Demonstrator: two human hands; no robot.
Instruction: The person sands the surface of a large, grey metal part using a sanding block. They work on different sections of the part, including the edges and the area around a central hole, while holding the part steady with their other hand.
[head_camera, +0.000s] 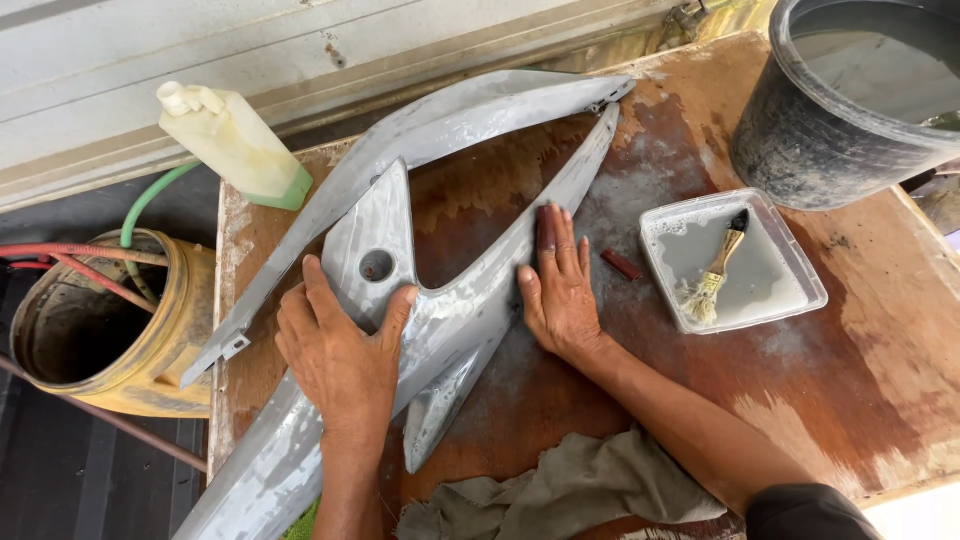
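A long grey, wet, angular body panel (440, 140) lies across a brown wooden table (800, 390). My left hand (340, 350) rests flat on its lower part, thumb and fingers spread beside a round hole (376, 266). My right hand (558, 285) presses a small dark sanding piece (546, 228) against the panel's right arm, fingers flat over it. A small dark red scrap (621, 264) lies on the table just right of that hand.
A clear square tray (790, 260) of milky water holds a small brush (715, 270). A black bucket (810, 130) of water stands back right. A pale plastic bottle (235, 140) sits back left, a yellow drum (180, 330) with hoses beside the table, a grey rag (570, 485) at the front edge.
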